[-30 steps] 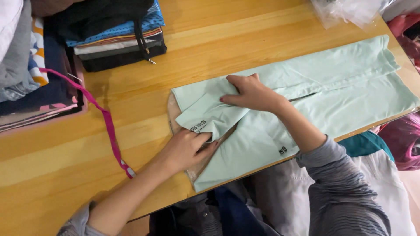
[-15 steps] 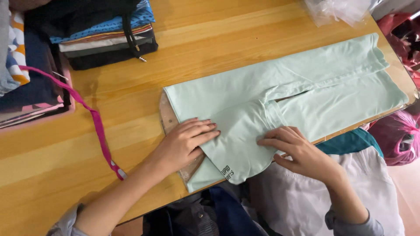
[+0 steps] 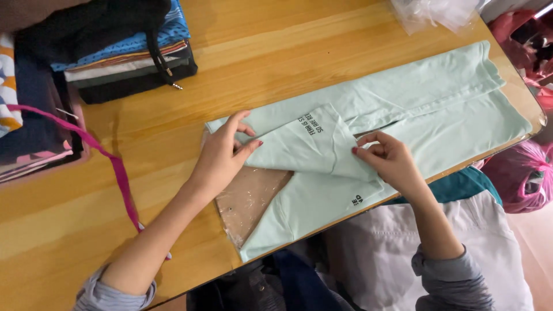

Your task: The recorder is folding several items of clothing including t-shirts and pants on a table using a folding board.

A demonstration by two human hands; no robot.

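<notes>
A pale mint-green garment (image 3: 426,109) lies spread across the wooden table (image 3: 271,52), from the middle to the right edge. A brown folding board wrapped in clear film (image 3: 250,198) shows under its left end. My left hand (image 3: 222,152) rests on the garment's left edge, fingers pressing a folded flap (image 3: 305,144) that carries dark print. My right hand (image 3: 389,161) pinches the flap's lower right corner, with the fabric folded over the board.
A stack of folded clothes (image 3: 124,55) sits at the back left, and more folded items (image 3: 29,115) lie at the far left. A pink strap (image 3: 112,167) trails across the table. A clear plastic bag (image 3: 438,11) lies at the back right, and pink bags (image 3: 521,173) are off the right edge.
The head view shifted. The garment's lower left part has been folded up over the board, exposing the board's lower part. My right hand moved up onto the flap; my left hand moved to the top left edge.
</notes>
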